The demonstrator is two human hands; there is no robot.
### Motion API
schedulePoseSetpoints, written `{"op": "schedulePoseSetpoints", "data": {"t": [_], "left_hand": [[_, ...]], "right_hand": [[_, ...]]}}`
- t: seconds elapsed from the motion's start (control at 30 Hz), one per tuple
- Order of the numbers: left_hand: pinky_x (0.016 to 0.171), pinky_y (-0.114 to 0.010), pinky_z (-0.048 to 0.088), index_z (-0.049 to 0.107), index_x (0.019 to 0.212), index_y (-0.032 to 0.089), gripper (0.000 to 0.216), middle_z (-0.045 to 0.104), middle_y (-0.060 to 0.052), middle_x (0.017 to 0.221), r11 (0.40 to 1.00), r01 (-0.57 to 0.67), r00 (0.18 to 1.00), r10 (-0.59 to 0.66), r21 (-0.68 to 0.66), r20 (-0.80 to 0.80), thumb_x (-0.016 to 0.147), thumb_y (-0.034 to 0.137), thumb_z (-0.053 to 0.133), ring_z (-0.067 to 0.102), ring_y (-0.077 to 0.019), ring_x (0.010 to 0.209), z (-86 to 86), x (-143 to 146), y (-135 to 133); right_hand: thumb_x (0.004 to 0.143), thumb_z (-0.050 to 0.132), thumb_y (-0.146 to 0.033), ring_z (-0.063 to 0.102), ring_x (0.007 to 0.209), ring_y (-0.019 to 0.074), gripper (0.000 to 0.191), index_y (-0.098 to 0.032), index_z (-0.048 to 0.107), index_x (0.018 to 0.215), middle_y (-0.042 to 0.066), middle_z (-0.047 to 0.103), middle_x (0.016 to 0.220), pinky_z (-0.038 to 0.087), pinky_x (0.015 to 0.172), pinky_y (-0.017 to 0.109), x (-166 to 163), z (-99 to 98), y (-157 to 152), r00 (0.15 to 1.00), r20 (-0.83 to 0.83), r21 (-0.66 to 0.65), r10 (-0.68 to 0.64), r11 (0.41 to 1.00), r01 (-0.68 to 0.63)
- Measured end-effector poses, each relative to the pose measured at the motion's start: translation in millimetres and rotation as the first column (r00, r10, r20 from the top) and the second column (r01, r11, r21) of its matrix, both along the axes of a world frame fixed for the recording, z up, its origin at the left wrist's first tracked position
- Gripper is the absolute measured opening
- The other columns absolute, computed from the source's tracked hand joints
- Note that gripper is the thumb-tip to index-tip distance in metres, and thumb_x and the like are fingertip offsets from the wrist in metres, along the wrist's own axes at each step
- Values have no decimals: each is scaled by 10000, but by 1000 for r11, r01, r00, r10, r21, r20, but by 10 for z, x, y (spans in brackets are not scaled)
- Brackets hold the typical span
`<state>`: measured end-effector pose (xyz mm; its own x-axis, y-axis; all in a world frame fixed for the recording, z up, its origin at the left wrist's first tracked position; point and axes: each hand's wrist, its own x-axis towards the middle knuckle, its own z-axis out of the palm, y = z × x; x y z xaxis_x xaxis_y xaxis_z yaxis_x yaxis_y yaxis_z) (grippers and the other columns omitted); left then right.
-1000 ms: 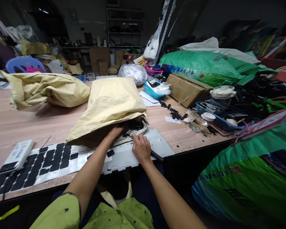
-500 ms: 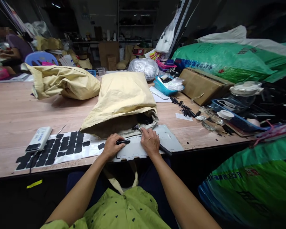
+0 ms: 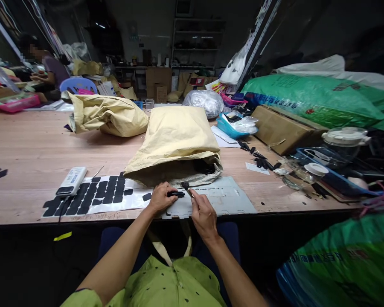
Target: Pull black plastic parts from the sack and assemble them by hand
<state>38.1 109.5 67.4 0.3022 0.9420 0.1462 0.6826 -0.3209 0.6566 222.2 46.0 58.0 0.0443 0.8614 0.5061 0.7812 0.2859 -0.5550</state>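
Observation:
My left hand (image 3: pixel 161 197) rests at the left side of a grey board (image 3: pixel 224 200), fingers closed around a short black cylindrical piece (image 3: pixel 176 194) that pokes out to the right. My right hand (image 3: pixel 205 215) grips what looks like a small hammer (image 3: pixel 186 186), its dark round head just above and right of the black piece. Its handle is mostly hidden by my palm. Behind both hands lies a cream cloth sack (image 3: pixel 179 128), its mouth open toward me with dark items inside. A white sheet of black stickers (image 3: pixel 110 192) lies left of my left hand.
A white device (image 3: pixel 72 181) with a cable sits on the sticker sheet. Another cream sack (image 3: pixel 112 115) lies behind it. Rightward are loose black parts (image 3: pixel 260 162), a cardboard box (image 3: pixel 284 128), a glass jar (image 3: pixel 344 140) and green sacks (image 3: pixel 316 98). A person (image 3: pixel 51 70) sits far left.
My view has shifted, so the scene sits further right. My right hand has drawn the hammer head back from the sack's mouth to beside the black piece. My left hand keeps its hold.

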Motion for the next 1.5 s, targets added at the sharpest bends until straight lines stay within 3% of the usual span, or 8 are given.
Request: {"op": "schedulePoseSetpoints", "data": {"t": [0.2,0.37,0.53,0.77,0.97,1.13,1.33,1.5], "left_hand": [[805,-309,403,780,995,274,219,629,-18,883,1000,2,1000,-2,-23,-24,806,234,677,560,-191,883,11,10,0],[841,-321,403,758,1081,304,298,619,-15,908,999,1,1000,-2,-36,-20,797,247,690,557,-200,916,3,21,-2],[864,-331,399,764,1062,308,278,634,-14,927,999,-23,1000,22,-46,-19,804,254,674,558,-206,944,-37,28,-5],[891,-353,407,765,1060,286,270,646,-22,942,998,-17,999,15,-59,-30,804,297,681,572,-217,959,-33,22,7],[909,-357,409,759,1058,284,264,651,-21,978,997,-17,1000,15,-71,-27,812,277,665,572,-218,991,-25,25,-10],[910,-355,405,745,1036,269,233,653,-18,976,997,-21,1000,19,-78,-20,829,309,644,574,-216,979,-2,20,-13],[805,-307,423,624,767,208,441,663,-17,802,992,-25,975,51,-124,217,987,413,301,578,-185,821,76,-35,-33],[745,-293,430,586,709,187,545,642,-31,751,981,-10,880,101,-196,464,966,552,274,560,-175,733,88,-81,-52]], "right_hand": [[968,413,-234,644,918,149,376,-244,633,1273,49,681,1036,499,812,245,-168,18,-225,998,-43,-105,36,994,-40],[985,404,-255,633,891,149,369,-230,640,1269,60,679,996,486,816,251,-174,62,-210,999,-33,-3,-10,1000,10],[979,407,-225,625,786,132,374,-260,653,1259,29,662,887,465,705,221,-169,58,-214,996,86,-52,-24,998,29],[983,428,-270,634,891,149,347,-226,655,1242,60,682,983,476,807,252,-54,164,-142,998,-11,83,-62,995,63],[975,414,-280,636,880,151,363,-241,660,1239,50,686,973,476,785,253,-8,30,-170,999,11,-43,-34,998,35],[967,414,-315,620,911,170,379,-229,659,1243,61,683,1020,455,792,273,130,48,48,993,7,-46,-118,992,118],[927,431,-230,551,857,181,366,-221,690,1185,56,657,919,395,761,292,301,-15,445,956,213,-30,-200,977,211],[908,507,-220,490,818,183,302,-223,700,1141,55,630,896,325,723,309,279,-139,476,900,370,-10,-230,968,251]]}}
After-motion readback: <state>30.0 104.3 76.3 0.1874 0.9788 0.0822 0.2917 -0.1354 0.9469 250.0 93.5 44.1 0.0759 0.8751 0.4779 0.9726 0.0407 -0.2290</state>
